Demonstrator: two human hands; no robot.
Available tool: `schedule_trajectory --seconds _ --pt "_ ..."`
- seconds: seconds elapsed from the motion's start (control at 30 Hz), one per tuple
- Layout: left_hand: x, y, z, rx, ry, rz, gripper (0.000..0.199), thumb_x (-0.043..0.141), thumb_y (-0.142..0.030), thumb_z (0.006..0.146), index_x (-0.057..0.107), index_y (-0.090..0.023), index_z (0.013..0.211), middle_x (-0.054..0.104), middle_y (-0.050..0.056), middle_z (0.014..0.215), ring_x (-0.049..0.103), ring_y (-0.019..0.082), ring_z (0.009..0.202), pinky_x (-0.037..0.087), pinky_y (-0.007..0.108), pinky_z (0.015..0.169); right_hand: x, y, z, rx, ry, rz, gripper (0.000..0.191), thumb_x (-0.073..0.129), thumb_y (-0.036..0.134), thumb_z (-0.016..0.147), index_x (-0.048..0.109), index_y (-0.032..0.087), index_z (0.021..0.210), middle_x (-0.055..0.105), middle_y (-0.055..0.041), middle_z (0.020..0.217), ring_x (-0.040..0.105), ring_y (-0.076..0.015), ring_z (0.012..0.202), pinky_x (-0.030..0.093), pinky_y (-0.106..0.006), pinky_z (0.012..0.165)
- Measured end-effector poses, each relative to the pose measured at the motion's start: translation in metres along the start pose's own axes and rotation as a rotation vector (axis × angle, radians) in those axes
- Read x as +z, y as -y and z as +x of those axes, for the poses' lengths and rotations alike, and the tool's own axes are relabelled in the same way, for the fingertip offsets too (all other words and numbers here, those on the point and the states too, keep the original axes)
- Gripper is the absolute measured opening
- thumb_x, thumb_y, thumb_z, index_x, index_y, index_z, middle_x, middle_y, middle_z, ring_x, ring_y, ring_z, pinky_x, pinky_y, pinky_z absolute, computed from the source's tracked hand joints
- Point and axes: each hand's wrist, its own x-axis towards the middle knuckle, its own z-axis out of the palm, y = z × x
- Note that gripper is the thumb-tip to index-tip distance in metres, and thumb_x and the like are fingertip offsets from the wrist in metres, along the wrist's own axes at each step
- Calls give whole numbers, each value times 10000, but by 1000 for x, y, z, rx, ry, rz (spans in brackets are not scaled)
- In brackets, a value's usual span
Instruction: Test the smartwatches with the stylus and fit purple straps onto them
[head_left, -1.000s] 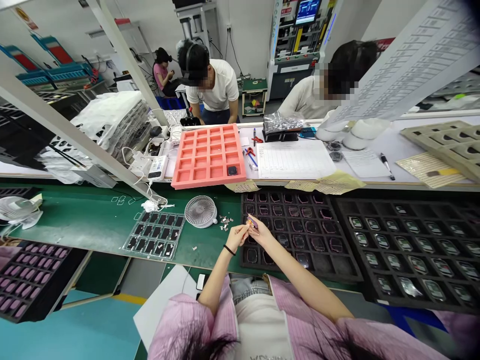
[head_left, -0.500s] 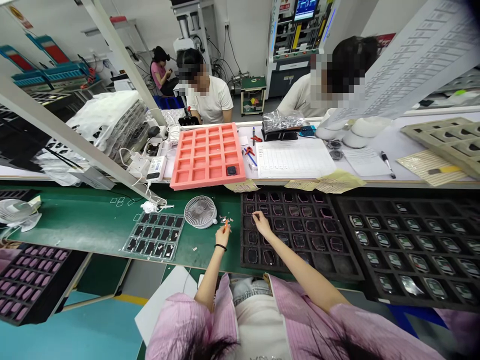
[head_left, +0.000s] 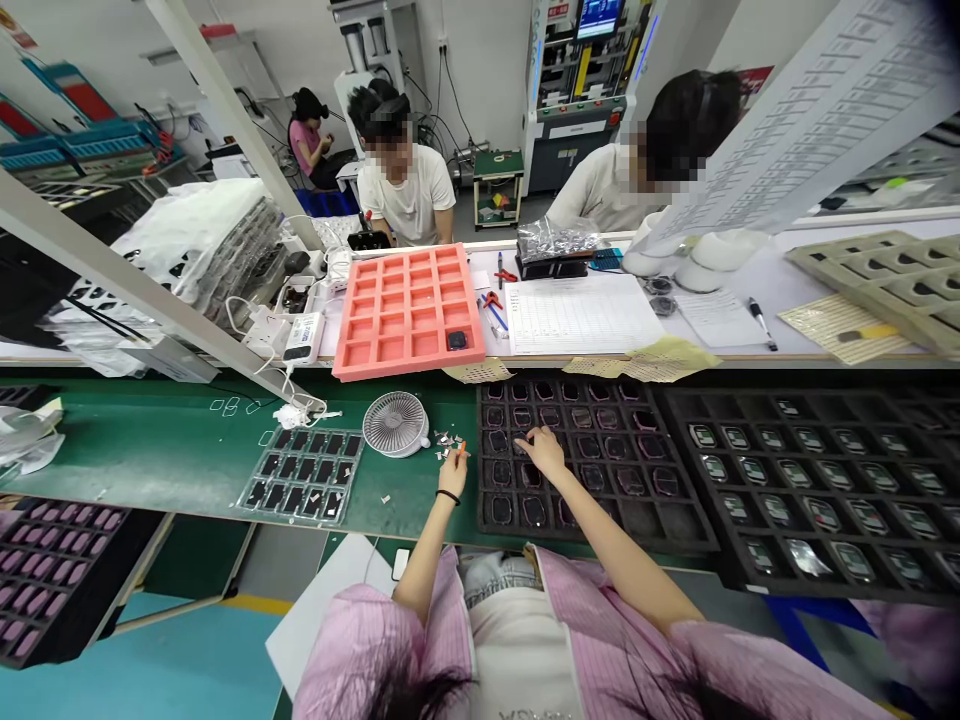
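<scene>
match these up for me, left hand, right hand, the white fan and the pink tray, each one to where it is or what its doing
Things
1 left hand
2 right hand
3 white desk fan
4 salmon-pink foam tray

Places or states
A holds a dark square item in one compartment
B stands on the green mat beside small scattered metal pieces
C holding a small orange item
D hovering over a black compartment tray

Pairs: 1-C, 2-D, 3-B, 4-A

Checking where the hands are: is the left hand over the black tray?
No, the left hand is over the green mat, pinching a small orange piece; the right hand is over the black tray.
</scene>
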Motion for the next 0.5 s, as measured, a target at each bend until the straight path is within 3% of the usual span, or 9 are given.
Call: schedule_trajectory --seconds 0.1,0.2,0.37,0.5 --pt "7 -19 -7 104 70 -49 286 422 -339 909 655 -173 907 532 -32 583 523 110 564 393 198 585 8 8 -2 -6 69 164 317 731 371 612 450 231 658 550 -5 721 572 -222 793 449 -306 637" --pt "12 -38 -17 172 152 -170 402 414 -470 892 653 -151 840 471 -50 520 446 84 467 353 185 500 14 21 -10 6 156 380 353 689 475 639 490 236 805 547 42 647 525 -149 562 402 -255 488" --pt "13 -69 -32 213 336 -400 501 451 -614 809 608 -141 759 386 -82 451 312 50 349 240 184 389 19 46 -23 52 268 710 411 692 535 655 532 232 881 561 47 591 490 -117 456 340 -229 392" --pt "9 -83 -37 226 346 -431 500 475 -619 792 597 -138 731 367 -86 432 288 40 339 210 184 379 18 62 -29 92 309 860 374 759 489 631 531 228 774 500 75 478 430 -90 380 297 -211 356"
